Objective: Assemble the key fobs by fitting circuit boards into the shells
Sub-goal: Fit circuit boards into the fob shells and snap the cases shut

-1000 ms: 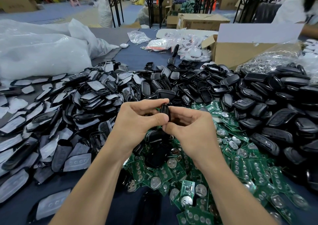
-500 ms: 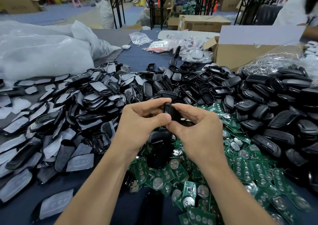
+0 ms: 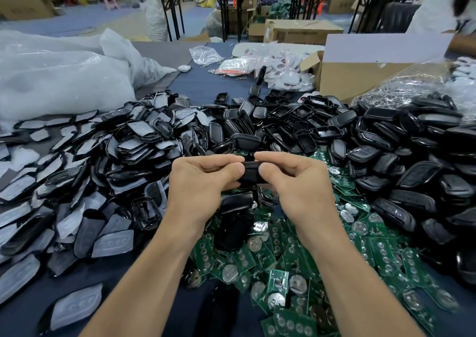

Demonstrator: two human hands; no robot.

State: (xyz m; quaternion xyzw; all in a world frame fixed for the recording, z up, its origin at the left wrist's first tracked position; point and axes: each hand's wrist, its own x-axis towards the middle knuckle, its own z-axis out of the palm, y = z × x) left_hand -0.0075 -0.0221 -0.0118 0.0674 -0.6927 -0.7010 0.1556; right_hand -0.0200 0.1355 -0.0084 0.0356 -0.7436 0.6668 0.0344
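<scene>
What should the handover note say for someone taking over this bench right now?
Left hand: fingers pinch one end of a black fob shell.
Right hand: fingers pinch its other end.
Loose green circuit boards lie heaped under the hands; black shells piled behind and right; grey-backed covers left.
Done: cannot tell whether the held shell has its board.
Left: finish it, then work through the heaps.

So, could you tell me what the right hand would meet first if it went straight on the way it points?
The right hand points leftward over the black shell both hands pinch, so it would probably meet the left hand first; their fingertips look nearly touching, though depth is unclear.
</scene>
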